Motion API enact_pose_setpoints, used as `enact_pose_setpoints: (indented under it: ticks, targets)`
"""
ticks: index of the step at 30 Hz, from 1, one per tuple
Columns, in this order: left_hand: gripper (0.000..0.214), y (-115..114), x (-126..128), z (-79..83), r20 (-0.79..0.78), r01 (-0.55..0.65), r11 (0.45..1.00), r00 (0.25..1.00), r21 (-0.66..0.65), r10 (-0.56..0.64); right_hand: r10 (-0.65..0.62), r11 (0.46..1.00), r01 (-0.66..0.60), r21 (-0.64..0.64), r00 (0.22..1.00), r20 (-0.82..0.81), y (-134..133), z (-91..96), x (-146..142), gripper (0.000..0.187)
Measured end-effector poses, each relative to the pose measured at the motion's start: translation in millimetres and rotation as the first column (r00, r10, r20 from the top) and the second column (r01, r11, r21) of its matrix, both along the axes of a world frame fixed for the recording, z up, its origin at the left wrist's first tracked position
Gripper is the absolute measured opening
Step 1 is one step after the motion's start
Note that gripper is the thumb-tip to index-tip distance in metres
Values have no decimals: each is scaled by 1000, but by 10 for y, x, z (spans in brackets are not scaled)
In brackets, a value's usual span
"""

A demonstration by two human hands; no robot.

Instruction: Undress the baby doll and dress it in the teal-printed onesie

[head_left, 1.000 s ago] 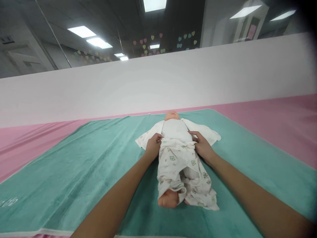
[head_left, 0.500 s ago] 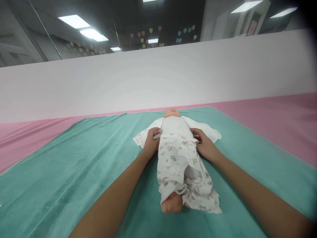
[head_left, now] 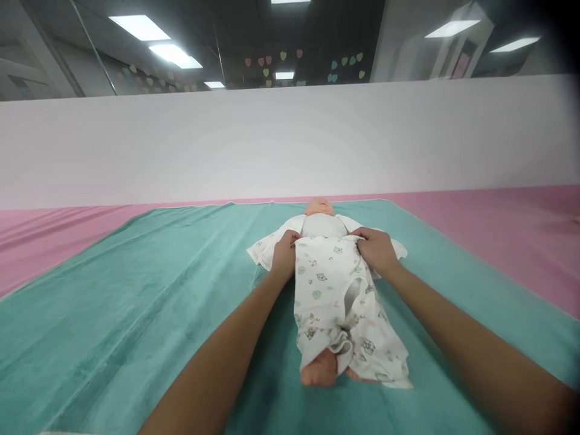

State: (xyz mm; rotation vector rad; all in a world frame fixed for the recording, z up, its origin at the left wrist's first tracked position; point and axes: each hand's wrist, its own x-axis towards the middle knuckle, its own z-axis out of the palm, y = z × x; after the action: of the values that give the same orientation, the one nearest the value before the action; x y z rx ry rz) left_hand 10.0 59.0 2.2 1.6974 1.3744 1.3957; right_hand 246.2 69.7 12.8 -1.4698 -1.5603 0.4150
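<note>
Sliding chestward since the earlier frames, the printed cotton wrap (head_left: 328, 290) is now covering the infant manikin (head_left: 319, 208) up to the chest. Manikin is lying near the far edge of the teal towel (head_left: 136, 320), long axis pointing away, head far, feet near. Left grip (head_left: 284, 255) and right grip (head_left: 377, 251) are clenching the wrap's upper edge on either side, about equally near; both forearms are angling inward.

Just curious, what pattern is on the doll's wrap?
White wrap, small green and pink prints; head view.
</note>
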Motion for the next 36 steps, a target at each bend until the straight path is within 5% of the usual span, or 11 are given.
enact_pose_setpoints:
  ticks: [4, 12, 18, 24, 32, 36]
  targets:
    - [17, 19, 20, -25, 63, -19, 999, 998, -39, 22, -77, 993, 47, -110, 956, -284, 288, -168, -16, 25]
    - [15, -2, 22, -58, -5, 46, 999, 999, -24, -46, 96, 992, -120, -42, 924, -370, 299, -322, -53, 24]
    - [16, -2, -25, -32, 168, 95, 988, 983, -124, -74, 292, 911, -299, 285, 954, 70, 147, -26, -63, 53]
    - [24, -23, -40, -1, 244, 195, 963, 958, -184, -147, 335, 918, -391, 73, 860, 385, 123, 189, -94, 65]
    - [18, 29, -76, -44, 201, 127, 976, 975, -175, -91, 138, 989, -140, -53, 711, 690, 309, 590, -494, 30]
    - [18, 80, -85, -82, 164, 66, 981, 986, -181, -36, 113, 994, -75, -85, 722, 683, 502, 679, -674, 21]
